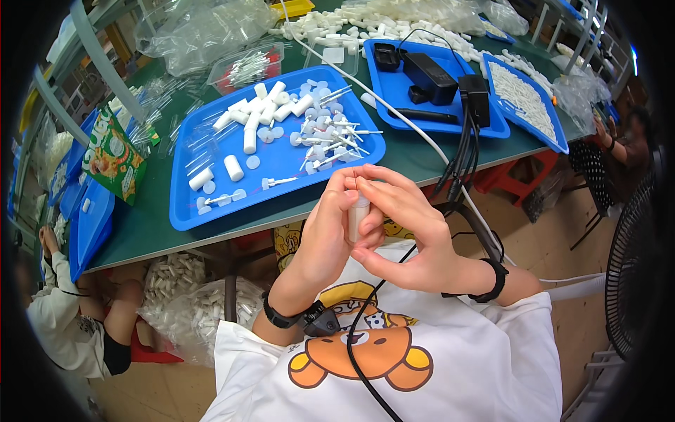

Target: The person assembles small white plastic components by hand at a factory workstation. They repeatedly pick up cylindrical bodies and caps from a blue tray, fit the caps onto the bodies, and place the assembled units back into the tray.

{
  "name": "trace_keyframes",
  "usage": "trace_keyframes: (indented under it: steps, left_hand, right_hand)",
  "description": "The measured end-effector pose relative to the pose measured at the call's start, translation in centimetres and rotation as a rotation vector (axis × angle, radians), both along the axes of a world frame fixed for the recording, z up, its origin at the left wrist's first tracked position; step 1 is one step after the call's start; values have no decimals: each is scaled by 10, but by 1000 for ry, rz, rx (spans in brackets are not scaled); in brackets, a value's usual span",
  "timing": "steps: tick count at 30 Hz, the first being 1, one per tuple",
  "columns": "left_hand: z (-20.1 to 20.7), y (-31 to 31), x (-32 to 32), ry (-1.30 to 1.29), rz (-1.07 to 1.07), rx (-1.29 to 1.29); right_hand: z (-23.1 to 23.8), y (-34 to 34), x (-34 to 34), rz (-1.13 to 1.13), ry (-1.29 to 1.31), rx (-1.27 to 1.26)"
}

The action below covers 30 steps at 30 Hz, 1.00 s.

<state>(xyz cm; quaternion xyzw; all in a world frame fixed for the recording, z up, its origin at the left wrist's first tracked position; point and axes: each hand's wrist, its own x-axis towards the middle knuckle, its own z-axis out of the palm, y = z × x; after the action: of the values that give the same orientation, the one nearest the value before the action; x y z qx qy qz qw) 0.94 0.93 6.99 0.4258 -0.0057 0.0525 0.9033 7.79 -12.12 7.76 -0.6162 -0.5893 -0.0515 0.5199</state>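
In front of my chest, both hands hold a small cylindrical vial point(358, 216) with a clear-looking wall and a whitish inside. My left hand point(325, 224) has its fingers closed round the vial's side. Over the top, my right hand point(415, 228) presses its fingertips together with the left ones, its thumb near the vial's lower end. The vial's top is partly hidden by fingers. Just beyond, a blue tray point(280, 152) carries several white cylinders point(233, 167), pale round caps with thin stems point(330, 133) and clear thin tubes point(204, 144).
A second blue tray point(450, 125) holds black electronic devices point(430, 79) with cables. To its right, another tray point(492, 67) contains small white pieces. A green snack bag point(116, 155) stands left. A black fan point(636, 260) is at right; other people sit at both sides.
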Motion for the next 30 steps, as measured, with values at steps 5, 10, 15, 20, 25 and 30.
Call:
trace_keyframes:
  steps: [5, 10, 15, 20, 25, 30]
  left_hand:
    - [-9, 2, 5, -77, -72, -148]
    - [-3, -7, 8, -60, 3, -69]
    - [1, -5, 7, -133, -61, 40]
    - [12, -16, 6, -89, -28, -44]
    - [-4, -5, 9, -230, -291, -248]
    - [-6, -5, 10, -253, -347, -266]
  right_hand:
    - [1, 1, 3, -7, -22, -11]
    - [14, -10, 21, 43, -26, -132]
    - [23, -20, 25, -20, 157, 26]
    - [28, -23, 27, 53, 407, 47]
    - [28, -22, 21, 211, 743, -2]
    - [13, -16, 27, 367, 856, -63]
